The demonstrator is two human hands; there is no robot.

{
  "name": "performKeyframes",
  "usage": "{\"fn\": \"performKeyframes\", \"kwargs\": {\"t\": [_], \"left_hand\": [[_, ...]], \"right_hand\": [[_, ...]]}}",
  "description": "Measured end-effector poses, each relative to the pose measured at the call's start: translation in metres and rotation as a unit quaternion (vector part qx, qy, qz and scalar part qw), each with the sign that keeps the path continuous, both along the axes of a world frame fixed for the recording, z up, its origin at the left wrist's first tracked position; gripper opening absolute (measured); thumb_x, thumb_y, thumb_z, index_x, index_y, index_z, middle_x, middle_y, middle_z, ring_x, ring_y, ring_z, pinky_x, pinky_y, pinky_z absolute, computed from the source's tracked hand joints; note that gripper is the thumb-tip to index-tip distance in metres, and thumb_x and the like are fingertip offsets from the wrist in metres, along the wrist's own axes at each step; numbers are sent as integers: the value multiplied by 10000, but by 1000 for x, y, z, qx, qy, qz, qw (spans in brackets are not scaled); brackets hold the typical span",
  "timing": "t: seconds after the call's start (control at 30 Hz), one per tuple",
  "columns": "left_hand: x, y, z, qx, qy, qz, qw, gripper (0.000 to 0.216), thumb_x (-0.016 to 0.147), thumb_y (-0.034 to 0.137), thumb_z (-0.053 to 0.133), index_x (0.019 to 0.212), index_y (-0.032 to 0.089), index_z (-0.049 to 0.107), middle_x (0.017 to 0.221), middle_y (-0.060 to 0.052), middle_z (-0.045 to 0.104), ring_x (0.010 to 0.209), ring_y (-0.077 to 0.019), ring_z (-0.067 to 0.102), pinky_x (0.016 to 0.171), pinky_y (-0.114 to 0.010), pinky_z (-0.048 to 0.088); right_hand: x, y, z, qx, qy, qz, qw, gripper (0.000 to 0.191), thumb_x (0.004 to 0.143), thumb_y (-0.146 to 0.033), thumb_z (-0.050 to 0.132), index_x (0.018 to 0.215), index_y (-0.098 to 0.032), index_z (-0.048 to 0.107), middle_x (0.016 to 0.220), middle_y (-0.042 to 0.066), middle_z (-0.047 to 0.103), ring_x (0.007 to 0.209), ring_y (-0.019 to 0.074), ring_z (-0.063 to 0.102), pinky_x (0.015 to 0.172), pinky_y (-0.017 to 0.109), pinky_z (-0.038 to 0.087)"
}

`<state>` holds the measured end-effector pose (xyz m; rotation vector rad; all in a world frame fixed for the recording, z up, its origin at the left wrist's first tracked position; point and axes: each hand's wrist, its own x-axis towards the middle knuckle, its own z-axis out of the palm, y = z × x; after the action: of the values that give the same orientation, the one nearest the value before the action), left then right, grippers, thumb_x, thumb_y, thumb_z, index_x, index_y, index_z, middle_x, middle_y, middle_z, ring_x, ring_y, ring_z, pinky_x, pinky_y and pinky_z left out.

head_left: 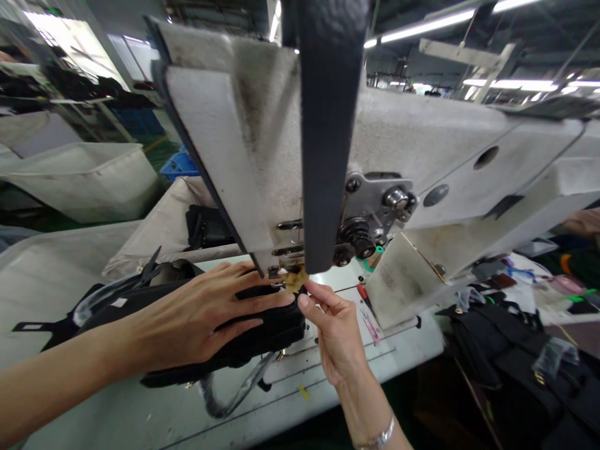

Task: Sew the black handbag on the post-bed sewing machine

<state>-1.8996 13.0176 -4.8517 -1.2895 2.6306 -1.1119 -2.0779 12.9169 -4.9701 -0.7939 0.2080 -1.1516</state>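
A black bag [272, 331] lies on the pale table under the head of a sewing machine [262, 125]. Across its top rests my left hand [201, 312], palm down with the fingers spread towards the needle area. My right hand [335, 325] pinches the bag's edge between thumb and forefinger, close to the left fingertips. Beside the fingertips, below the machine head, a yellowish-brown part [296, 279] shows; its kind is unclear. A plastic-wrapped handle [225, 400] hangs from the bag's near side onto the table. The machine head hides the needle.
Right of the hands lie a red-handled tool [363, 294] and pink thread snips [370, 326]. More black bags [506, 350] are piled at the right. Large white bins [79, 181] stand at the left. A dark vertical bar [330, 137] crosses in front of the machine.
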Motion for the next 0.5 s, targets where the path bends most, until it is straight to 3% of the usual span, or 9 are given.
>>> {"fn": "performKeyframes", "kwargs": {"t": [0.2, 0.4, 0.5], "left_hand": [[-7, -1, 4, 44, 14, 37, 998, 570, 964, 238, 559, 1493, 414, 439, 1422, 1, 599, 1203, -205, 598, 1068, -393, 462], [-9, 0, -1, 31, 63, 49, 996, 540, 974, 225, 528, 1473, 421, 465, 1406, 6, 607, 1252, -235, 563, 1081, -429, 432], [-11, 1, 2, 41, 37, 59, 997, 546, 979, 235, 534, 1490, 403, 443, 1437, -9, 579, 1229, -226, 571, 1051, -405, 450]], "right_hand": [[-2, 1, 2, -20, 3, -3, 1000, 362, 667, -307, 909, 1008, -235, 811, 1156, 51, 678, 1019, 162, 609, 1036, 315, 458], [-3, 3, 0, -28, -10, -1, 1000, 365, 683, -279, 901, 1033, -240, 804, 1246, 67, 662, 1042, 172, 622, 1034, 329, 481], [-2, 2, 0, -36, -11, -4, 999, 341, 692, -272, 897, 1020, -245, 806, 1227, 64, 665, 1048, 172, 623, 1015, 324, 494]]}}
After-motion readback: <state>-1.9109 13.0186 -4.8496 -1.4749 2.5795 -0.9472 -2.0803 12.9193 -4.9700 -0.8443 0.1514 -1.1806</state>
